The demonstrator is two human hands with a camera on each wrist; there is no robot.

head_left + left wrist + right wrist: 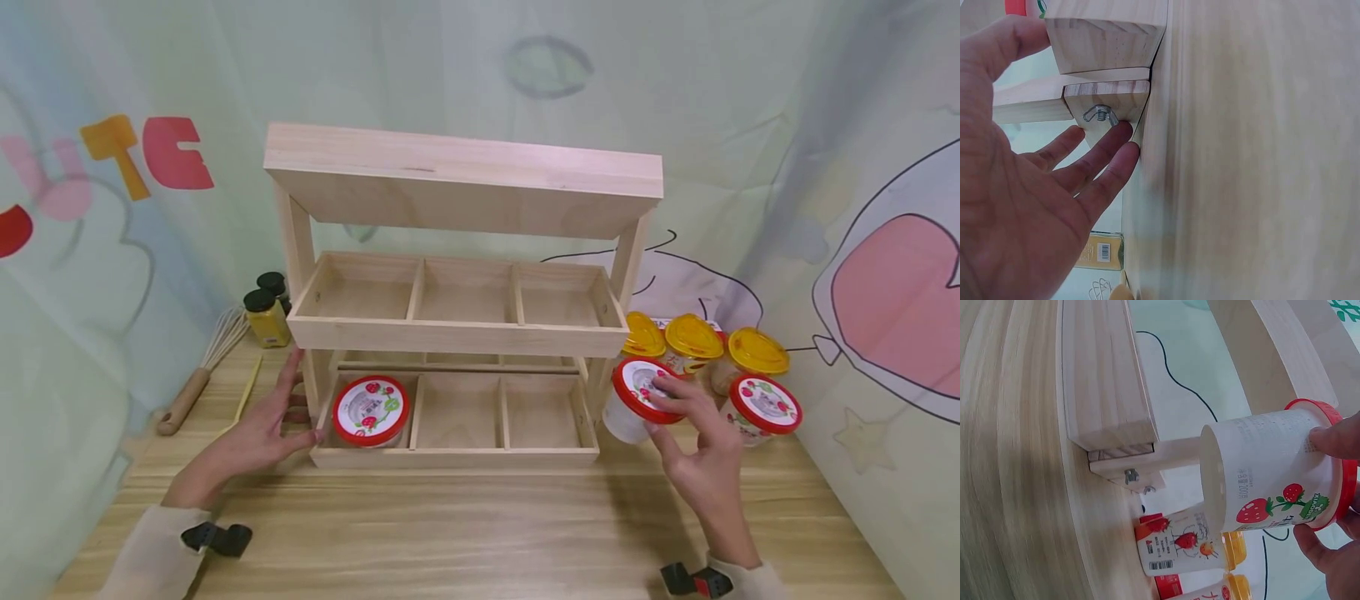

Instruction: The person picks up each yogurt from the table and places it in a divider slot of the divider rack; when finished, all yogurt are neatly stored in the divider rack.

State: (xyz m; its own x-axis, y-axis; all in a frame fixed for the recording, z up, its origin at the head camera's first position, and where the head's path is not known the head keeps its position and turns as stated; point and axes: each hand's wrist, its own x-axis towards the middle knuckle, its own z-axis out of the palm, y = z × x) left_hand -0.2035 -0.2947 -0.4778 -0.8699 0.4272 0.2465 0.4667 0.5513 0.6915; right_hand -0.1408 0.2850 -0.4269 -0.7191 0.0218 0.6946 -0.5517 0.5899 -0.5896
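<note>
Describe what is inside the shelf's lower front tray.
The tray holds one red-lidded tub in its left compartment; wooden floor shows in the other two. The tub covers the floor beneath; its lid hides any contents.

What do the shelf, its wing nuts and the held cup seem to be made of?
Shelf: pale wood, apparently unpainted and matte, from its visible grain.
Wing nuts: probably metal, from their silvery shine.
Cup: whitish plastic or coated paper; its smooth, printed wall fits either.

The wooden table (pixel 487 525) carries a rack (pixel 457 337) between left fingers (pixel 287 379) and right fingers (pixel 693 407), a whisk (pixel 201 377) and 2 jars (pixel 267 325) left of the former, 3 yellow-lidded cups (pixel 692 337) beyond the latter.
</note>
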